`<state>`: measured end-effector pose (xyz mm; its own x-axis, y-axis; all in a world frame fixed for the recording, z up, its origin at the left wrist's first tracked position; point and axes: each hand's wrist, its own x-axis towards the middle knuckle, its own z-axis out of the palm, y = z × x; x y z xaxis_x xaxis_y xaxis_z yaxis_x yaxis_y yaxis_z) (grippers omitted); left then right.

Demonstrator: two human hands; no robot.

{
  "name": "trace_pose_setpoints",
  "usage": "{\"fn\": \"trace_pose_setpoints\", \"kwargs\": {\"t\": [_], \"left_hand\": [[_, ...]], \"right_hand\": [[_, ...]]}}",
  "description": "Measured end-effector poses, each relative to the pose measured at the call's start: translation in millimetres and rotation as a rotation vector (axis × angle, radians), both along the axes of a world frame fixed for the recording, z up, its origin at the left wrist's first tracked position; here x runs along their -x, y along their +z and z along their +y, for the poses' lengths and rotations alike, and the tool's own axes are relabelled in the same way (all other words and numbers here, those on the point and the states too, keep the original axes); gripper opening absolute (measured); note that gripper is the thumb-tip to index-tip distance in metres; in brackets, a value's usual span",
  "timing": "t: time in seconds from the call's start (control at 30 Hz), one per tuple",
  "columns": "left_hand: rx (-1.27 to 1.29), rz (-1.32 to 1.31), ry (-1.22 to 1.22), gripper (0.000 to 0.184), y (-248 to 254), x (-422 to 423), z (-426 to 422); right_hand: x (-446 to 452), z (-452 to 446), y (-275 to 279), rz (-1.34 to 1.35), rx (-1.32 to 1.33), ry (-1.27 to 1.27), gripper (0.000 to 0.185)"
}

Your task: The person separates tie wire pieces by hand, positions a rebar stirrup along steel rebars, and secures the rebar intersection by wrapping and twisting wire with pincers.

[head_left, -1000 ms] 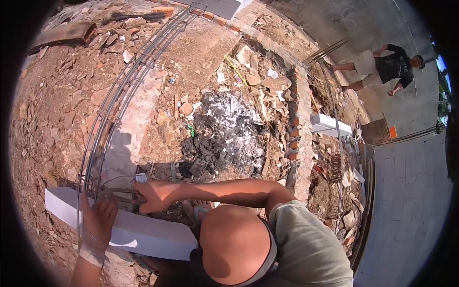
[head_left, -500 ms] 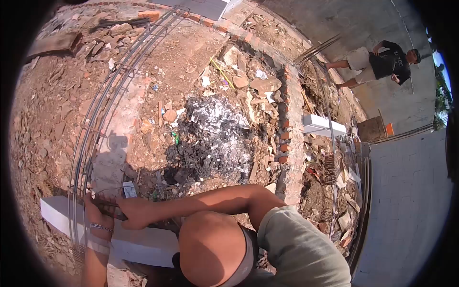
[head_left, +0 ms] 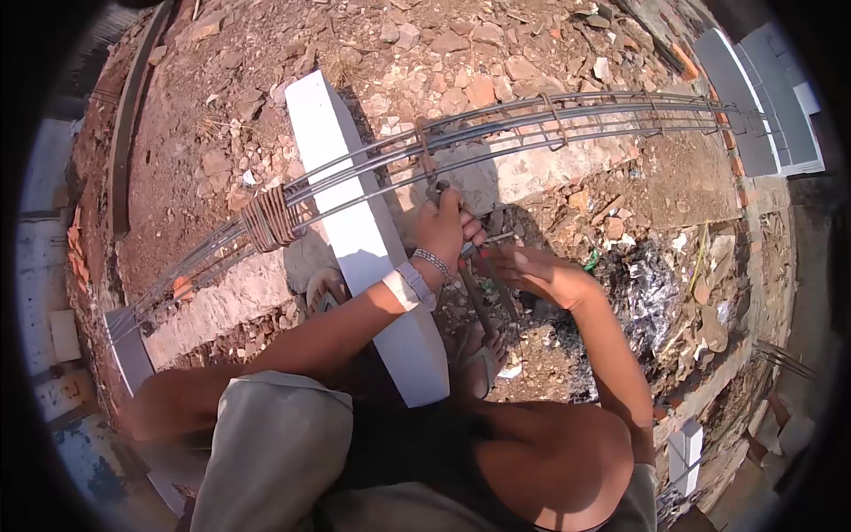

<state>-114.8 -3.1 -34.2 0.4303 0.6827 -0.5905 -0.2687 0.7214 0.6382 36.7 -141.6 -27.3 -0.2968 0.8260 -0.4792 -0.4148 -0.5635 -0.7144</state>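
My left hand point(head_left: 445, 226), with a bracelet and a pale band at the wrist, is closed around the head end of dark pincers point(head_left: 476, 297), just below the rebar cage point(head_left: 496, 124). The tool's two long handles hang down past the fingers, spread apart. My right hand point(head_left: 550, 277) is beside the handles, fingers stretched out and thumb raised; whether it touches them I cannot tell. A rusty stirrup point(head_left: 425, 146) rings the long bars right above my left hand. The cage lies across a white block point(head_left: 341, 191).
A bundle of rusty stirrups point(head_left: 270, 217) sits on the bars at left. Ash and burnt debris point(head_left: 651, 297) lie to the right. My sandalled foot point(head_left: 479, 368) is below the tool. Broken stone and rubble cover the ground, with a grey-white block point(head_left: 740, 102) at the upper right.
The view has swung, so the cage now runs across rather than up. My right hand has come away from my left and its fingers have straightened. The pincers' handles now show apart.
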Motion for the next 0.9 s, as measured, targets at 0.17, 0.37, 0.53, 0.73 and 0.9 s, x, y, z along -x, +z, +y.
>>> {"fn": "trace_pose_setpoints", "kwargs": {"t": [0.17, 0.37, 0.53, 0.73, 0.9], "left_hand": [[0.025, -0.080, -0.064, 0.026, 1.8, 9.0, 4.8], [0.089, -0.196, -0.132, 0.025, -4.2, 13.4, 10.0], [0.204, -0.236, -0.179, 0.021, -1.8, 19.1, 18.1], [0.027, 0.008, -0.122, 0.023, 20.5, 6.7, -12.2], [-0.099, 0.181, -0.003, 0.032, 15.2, -14.2, -25.5]], "right_hand": [[40.6, 6.0, -5.8, 0.206, 0.044, 0.040, 0.102], [60.6, -0.3, -25.6, 0.808, 0.186, -0.052, 0.058], [66.3, 14.8, 13.2, 0.552, 0.396, -0.007, 0.024], [29.1, 37.8, 15.8, -1.557, -0.041, 0.051, 0.024], [47.8, 33.7, 3.5, -1.539, 0.012, -0.012, 0.026]]}}
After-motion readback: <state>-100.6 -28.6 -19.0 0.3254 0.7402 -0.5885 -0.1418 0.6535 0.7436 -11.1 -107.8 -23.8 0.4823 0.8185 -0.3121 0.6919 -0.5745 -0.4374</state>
